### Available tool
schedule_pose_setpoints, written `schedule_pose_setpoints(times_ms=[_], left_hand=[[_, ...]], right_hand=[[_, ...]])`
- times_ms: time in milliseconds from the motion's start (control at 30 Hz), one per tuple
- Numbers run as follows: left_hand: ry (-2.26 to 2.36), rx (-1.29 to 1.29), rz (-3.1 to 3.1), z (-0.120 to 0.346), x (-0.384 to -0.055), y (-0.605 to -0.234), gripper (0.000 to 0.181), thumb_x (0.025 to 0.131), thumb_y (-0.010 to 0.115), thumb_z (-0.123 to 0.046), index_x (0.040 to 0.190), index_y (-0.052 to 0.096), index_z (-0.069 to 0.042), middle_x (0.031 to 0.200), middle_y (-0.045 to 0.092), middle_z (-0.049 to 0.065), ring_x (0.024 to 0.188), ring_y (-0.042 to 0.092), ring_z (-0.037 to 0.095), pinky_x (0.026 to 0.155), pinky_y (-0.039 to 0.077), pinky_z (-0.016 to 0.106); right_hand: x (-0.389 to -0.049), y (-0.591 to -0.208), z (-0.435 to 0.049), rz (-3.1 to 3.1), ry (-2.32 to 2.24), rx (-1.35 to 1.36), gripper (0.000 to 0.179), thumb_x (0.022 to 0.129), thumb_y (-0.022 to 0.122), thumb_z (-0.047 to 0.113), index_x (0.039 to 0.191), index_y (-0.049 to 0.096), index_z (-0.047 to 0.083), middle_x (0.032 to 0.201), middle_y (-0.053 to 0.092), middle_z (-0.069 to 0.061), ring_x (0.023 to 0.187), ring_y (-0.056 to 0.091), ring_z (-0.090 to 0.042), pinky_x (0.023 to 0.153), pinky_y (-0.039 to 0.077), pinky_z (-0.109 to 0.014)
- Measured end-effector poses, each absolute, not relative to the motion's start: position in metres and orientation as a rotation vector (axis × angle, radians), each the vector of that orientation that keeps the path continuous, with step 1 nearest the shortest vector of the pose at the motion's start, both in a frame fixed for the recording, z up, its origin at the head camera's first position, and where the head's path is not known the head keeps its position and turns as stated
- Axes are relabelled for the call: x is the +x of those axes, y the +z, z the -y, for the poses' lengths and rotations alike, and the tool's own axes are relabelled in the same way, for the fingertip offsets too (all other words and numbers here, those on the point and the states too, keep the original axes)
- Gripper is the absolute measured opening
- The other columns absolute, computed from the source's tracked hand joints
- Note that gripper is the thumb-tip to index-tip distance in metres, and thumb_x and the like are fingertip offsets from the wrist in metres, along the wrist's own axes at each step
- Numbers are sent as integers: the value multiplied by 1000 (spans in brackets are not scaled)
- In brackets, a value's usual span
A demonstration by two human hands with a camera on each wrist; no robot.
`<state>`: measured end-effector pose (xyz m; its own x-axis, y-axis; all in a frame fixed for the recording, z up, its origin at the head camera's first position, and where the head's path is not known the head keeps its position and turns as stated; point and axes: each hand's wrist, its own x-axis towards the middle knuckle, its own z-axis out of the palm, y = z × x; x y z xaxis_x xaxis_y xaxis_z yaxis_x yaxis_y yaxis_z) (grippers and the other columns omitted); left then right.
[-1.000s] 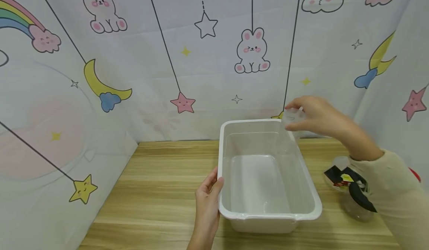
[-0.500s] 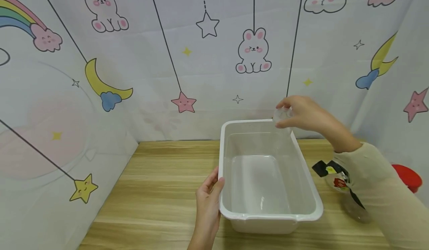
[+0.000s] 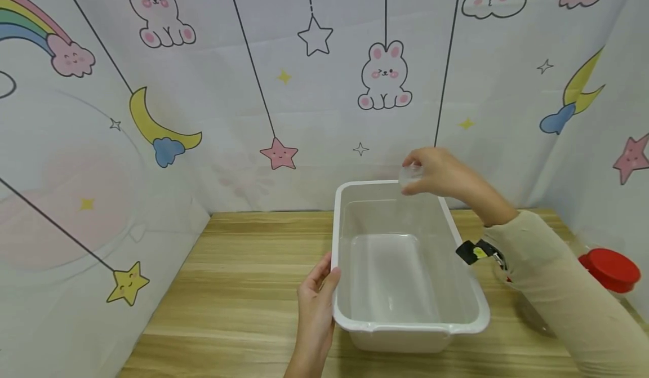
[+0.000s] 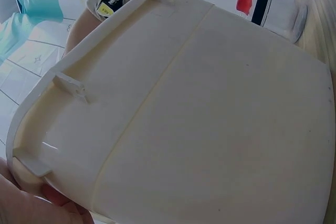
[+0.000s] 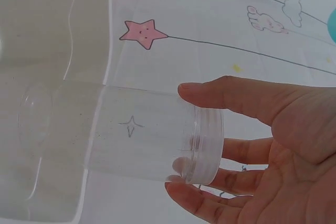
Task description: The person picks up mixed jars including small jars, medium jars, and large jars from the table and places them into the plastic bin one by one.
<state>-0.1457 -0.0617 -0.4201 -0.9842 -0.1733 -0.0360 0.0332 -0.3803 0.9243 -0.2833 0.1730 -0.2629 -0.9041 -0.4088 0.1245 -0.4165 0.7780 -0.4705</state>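
Observation:
A deep white plastic basin [image 3: 405, 328] stands on the table. My left hand [image 3: 315, 305] grips its left rim, thumb on the outer edge and fingers beneath. My right hand [image 3: 441, 170] holds a clear plastic jar [image 5: 142, 135] by its lid end, at the basin's far rim. Seen from the right wrist, thumb and fingers curl around the jar's clear lid [image 5: 210, 145], and the jar's base overlaps the basin's inside. The jar looks empty. In the left wrist view the basin's outer wall [image 4: 226, 114] fills most of the picture.
Right of the basin, partly behind my right sleeve [image 3: 558, 288], stand a jar with a red lid [image 3: 610, 271] and a clear jar with a black lid [image 4: 262, 5]. A printed curtain [image 3: 324, 113] hangs behind the wooden table [image 3: 243, 288].
My right hand has moved left along the basin's far rim with the clear jar. The red lid has come into view past the sleeve. My left hand has stayed on the basin.

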Motion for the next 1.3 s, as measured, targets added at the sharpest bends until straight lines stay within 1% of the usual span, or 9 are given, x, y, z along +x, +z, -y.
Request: schedule_pose_setpoints(times_ms=[133,333,567,767,900,1000,1100,1133,1300], left_hand=[[-2511,196,1668,62,-145,-419,43,100,56,-3,140,49,9,126,58,19,105,61,21,88,56,35],[-2515,209,1661,62,-146,-419,42,100,56,-2,140,49,9,124,59,18,102,62,18,85,56,29],[-2511,206,1660,61,-147,-419,42,99,56,-1,139,50,10,122,60,17,102,62,18,86,56,29],[-2505,201,1657,62,-147,-419,41,99,55,1,139,50,10,118,61,14,102,62,18,86,56,29],[-2505,202,1651,62,-147,-420,41,99,55,1,138,51,10,117,62,13,102,62,18,85,56,29],[-2508,196,1642,62,-147,-421,40,99,56,0,138,52,9,117,63,13,102,62,17,85,56,29],[-2511,186,1638,62,-147,-421,40,99,56,0,138,52,10,117,63,13,103,62,18,86,56,30],[-2513,184,1636,62,-147,-421,40,99,56,0,138,52,10,118,63,13,103,62,18,86,56,30],[-2511,176,1639,63,-147,-421,41,99,57,0,138,51,10,118,63,14,103,61,18,87,55,31]], right_hand=[[-288,-268,-166,2941,780,689,51,80,81,13,119,60,-13,116,60,-30,110,54,-43,96,44,-55],[-293,-274,-157,2924,760,720,50,78,82,12,116,61,-13,113,62,-28,108,55,-42,95,45,-53],[-299,-281,-149,2925,760,721,49,78,82,11,116,61,-12,113,63,-28,108,55,-42,95,45,-53],[-302,-285,-145,2928,780,724,50,76,83,12,114,62,-12,112,63,-28,104,57,-41,90,47,-51],[-307,-290,-144,2897,775,760,50,74,85,16,111,63,-10,107,64,-27,99,58,-40,84,49,-48],[-309,-293,-142,2882,778,768,48,73,84,15,109,63,-10,105,64,-26,97,58,-40,83,49,-47],[-310,-295,-139,2897,779,754,47,74,83,13,109,63,-10,106,64,-27,99,58,-40,85,49,-48],[-306,-291,-136,2920,795,733,46,75,82,11,111,62,-11,109,63,-28,102,57,-41,87,48,-50],[-306,-291,-128,2967,804,691,47,78,82,10,115,61,-11,115,62,-28,105,56,-40,88,49,-50]])
